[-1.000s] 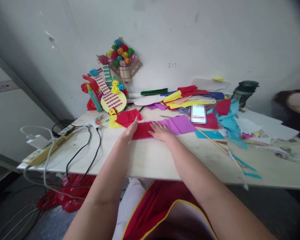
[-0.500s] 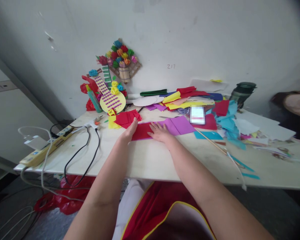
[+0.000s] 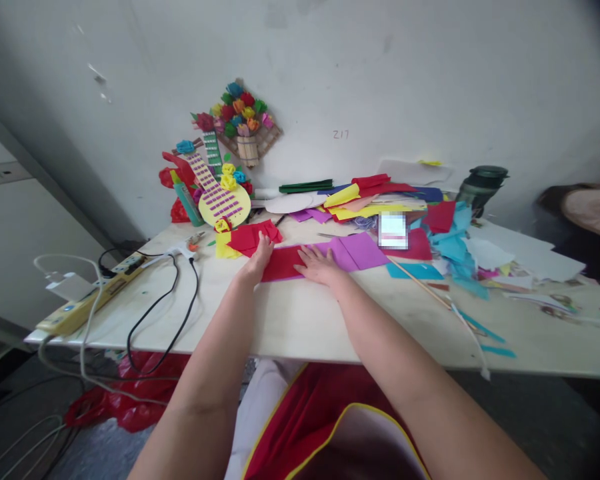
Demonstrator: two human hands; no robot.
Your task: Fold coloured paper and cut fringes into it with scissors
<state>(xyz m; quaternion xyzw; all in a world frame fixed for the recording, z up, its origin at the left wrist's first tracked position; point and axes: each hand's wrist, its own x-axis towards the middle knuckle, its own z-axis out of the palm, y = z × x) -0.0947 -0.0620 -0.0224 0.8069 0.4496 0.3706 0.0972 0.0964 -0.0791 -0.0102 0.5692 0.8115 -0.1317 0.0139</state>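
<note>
A strip of red paper lies on a longer purple sheet whose edge shows below it and whose creased part extends to the right. My right hand rests flat on the papers where red meets purple, its fingers spread. At the left end of the red strip, my left hand stands on its side, fingers stretched out, touching that end; part of its fingers is hidden. Just behind it lie folded red pieces and a yellow piece.
A yellow power strip with cables is at the left. Behind stand a glue bottle and a paper guitar. Coloured paper piles, a stick, blue scraps and a dark bottle occupy the right and back.
My left hand's fingers have shifted slightly at the end of the red strip, with more of them showing. The right hand stays flat on the papers. The view has moved a little.
</note>
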